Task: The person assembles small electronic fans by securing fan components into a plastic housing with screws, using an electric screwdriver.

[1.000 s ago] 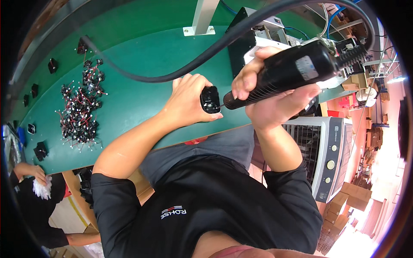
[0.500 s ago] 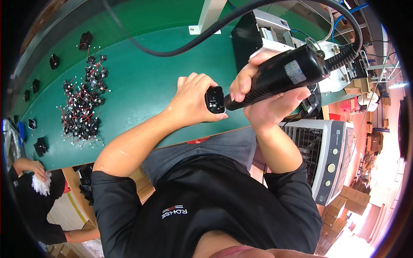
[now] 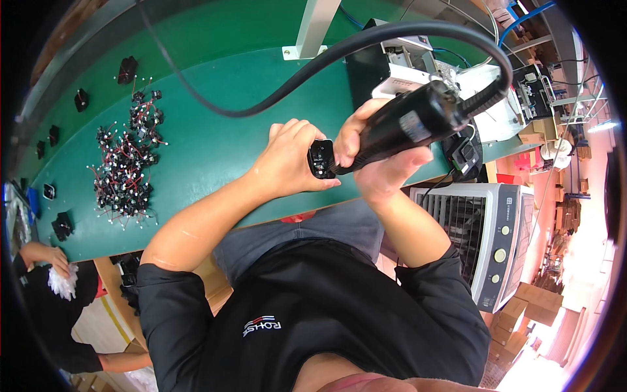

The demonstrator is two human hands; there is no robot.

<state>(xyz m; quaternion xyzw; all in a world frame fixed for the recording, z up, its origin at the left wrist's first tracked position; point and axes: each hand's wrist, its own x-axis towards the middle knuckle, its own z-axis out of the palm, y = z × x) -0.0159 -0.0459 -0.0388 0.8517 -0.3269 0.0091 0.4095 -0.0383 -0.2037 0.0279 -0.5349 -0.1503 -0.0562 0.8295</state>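
Observation:
A small black plastic housing, its inner side facing up, sits between the thumb and fingers of my left hand over the green workbench. My right hand grips a thick black electric screwdriver, tilted with its cable end up and to the right. The screwdriver's nose reaches the right edge of the housing; its tip is hidden, so I cannot tell whether it touches a screw. A heavy black cable arcs from the tool across the bench.
A pile of small black parts with red wires lies at the bench's left. Several black pieces sit around it. A black-and-white machine stands at back right, a white air cooler below. Another person's hand is at far left.
The screwdriver and my right hand have moved left and slightly down. My left hand with the housing has shifted a little left and down. The cable loop hangs lower.

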